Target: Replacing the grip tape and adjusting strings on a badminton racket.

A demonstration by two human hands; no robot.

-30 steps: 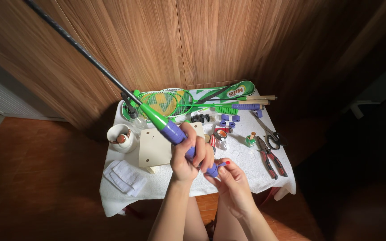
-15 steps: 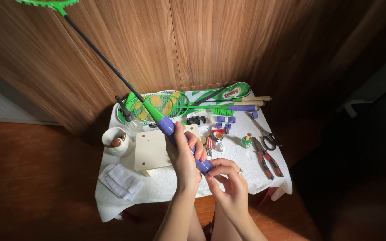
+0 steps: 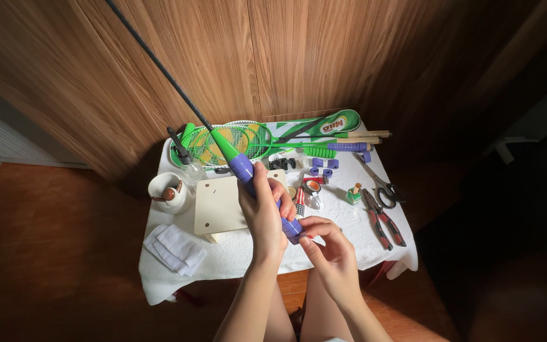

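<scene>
Left hand [image 3: 263, 215] wrapped around purple racket handle [image 3: 243, 168]; right hand [image 3: 329, 253] pinching handle's butt end

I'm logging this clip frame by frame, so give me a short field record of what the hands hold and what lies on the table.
left hand: wrapped around the purple grip of a racket handle
right hand: fingertips at the handle's butt end
shaft: dark, rising up and to the left out of view
table: white cloth cover
on table: green rackets, scissors, pliers, cream board, folded white cloth
</scene>
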